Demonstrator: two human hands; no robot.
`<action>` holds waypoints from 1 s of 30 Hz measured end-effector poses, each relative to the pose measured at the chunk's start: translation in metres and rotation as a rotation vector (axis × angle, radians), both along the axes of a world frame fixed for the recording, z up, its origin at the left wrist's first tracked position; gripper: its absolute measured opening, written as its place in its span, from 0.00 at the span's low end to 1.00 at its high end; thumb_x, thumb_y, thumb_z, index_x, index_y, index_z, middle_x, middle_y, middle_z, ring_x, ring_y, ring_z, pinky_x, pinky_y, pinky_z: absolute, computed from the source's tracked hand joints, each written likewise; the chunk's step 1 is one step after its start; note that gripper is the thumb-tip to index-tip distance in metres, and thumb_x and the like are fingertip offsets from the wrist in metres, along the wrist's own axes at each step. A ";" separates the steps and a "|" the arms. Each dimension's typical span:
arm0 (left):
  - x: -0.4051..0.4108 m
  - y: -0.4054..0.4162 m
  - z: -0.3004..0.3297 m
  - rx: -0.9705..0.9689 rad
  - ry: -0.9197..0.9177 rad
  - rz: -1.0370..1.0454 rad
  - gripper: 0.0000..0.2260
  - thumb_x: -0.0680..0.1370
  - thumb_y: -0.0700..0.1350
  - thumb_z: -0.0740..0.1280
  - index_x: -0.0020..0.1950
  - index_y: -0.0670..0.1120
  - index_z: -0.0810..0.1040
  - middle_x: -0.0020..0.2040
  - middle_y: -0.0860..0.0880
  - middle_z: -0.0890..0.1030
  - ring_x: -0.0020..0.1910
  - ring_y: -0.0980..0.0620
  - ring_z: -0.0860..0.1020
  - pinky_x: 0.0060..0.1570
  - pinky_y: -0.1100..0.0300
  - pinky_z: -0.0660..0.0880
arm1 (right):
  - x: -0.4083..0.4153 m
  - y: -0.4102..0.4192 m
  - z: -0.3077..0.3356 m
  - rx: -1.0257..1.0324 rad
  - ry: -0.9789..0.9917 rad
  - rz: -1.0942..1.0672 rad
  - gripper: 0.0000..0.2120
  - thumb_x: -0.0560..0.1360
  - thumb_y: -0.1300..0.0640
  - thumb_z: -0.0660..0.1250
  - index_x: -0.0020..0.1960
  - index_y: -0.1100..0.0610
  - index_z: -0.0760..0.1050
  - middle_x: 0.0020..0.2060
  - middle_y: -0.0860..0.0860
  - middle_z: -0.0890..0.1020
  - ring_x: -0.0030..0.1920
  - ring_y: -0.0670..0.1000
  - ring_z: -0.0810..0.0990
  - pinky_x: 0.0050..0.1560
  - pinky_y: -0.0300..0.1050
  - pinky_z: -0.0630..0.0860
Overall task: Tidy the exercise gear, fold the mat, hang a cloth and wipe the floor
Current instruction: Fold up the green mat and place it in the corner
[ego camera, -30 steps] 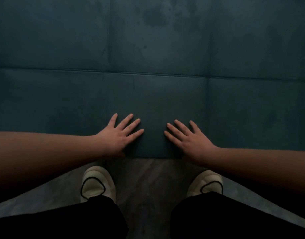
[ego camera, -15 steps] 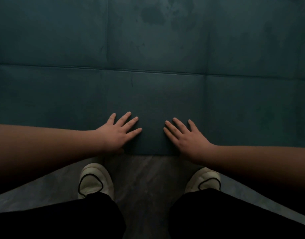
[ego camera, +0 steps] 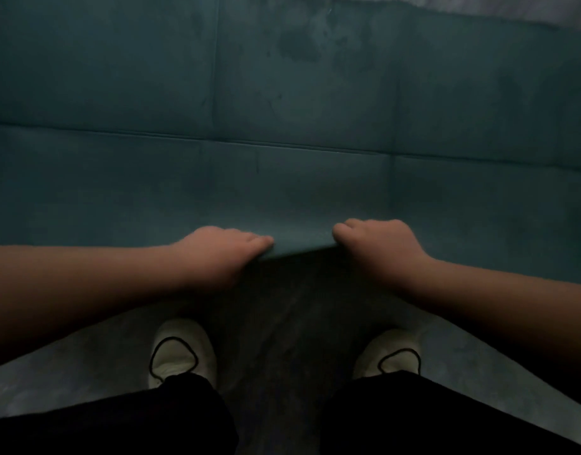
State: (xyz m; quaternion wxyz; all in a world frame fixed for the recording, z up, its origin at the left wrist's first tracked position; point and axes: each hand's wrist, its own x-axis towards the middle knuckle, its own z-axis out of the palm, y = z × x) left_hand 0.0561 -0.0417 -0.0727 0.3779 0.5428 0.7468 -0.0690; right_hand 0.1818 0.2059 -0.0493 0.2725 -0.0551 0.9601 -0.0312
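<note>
A dark teal exercise mat lies spread over the floor and fills the upper half of the view, with fold creases running across it and along it. My left hand grips the mat's near edge, thumb on top and fingers curled under. My right hand grips the same edge a little to the right. Between the two hands the near edge is lifted slightly off the floor. The light is dim.
Grey marbled floor runs below the mat's near edge. My two white shoes stand on it under dark trouser legs. A pale strip of floor shows past the mat's far edge at the top right.
Both hands lay flat with fingers spread on the mat before. Now they have curled around its near edge and raised it a little.
</note>
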 end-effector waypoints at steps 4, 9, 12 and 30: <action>-0.047 0.008 0.035 0.143 0.141 0.136 0.17 0.79 0.50 0.60 0.67 0.59 0.65 0.61 0.52 0.80 0.55 0.45 0.81 0.48 0.52 0.78 | -0.030 0.015 0.020 0.045 0.201 -0.060 0.11 0.71 0.59 0.67 0.52 0.52 0.72 0.41 0.51 0.79 0.37 0.58 0.80 0.27 0.41 0.56; -0.101 0.027 0.067 0.347 0.401 0.383 0.12 0.78 0.53 0.65 0.59 0.53 0.68 0.50 0.49 0.82 0.46 0.42 0.82 0.37 0.52 0.75 | -0.086 0.043 0.046 0.116 0.509 -0.065 0.14 0.73 0.59 0.67 0.59 0.55 0.75 0.46 0.55 0.80 0.41 0.60 0.79 0.37 0.47 0.65; -0.122 0.042 0.080 0.473 0.517 0.432 0.15 0.77 0.51 0.68 0.61 0.51 0.70 0.50 0.48 0.81 0.45 0.44 0.80 0.40 0.52 0.72 | -0.115 0.058 0.057 0.189 0.626 -0.116 0.16 0.75 0.59 0.64 0.63 0.56 0.73 0.50 0.57 0.79 0.46 0.61 0.77 0.44 0.52 0.67; -0.194 0.074 0.012 0.257 0.532 0.316 0.30 0.81 0.59 0.52 0.79 0.60 0.40 0.81 0.49 0.39 0.79 0.45 0.37 0.76 0.40 0.41 | -0.159 0.070 -0.010 0.093 0.183 -0.115 0.35 0.80 0.48 0.57 0.80 0.44 0.42 0.79 0.49 0.39 0.80 0.55 0.40 0.78 0.61 0.44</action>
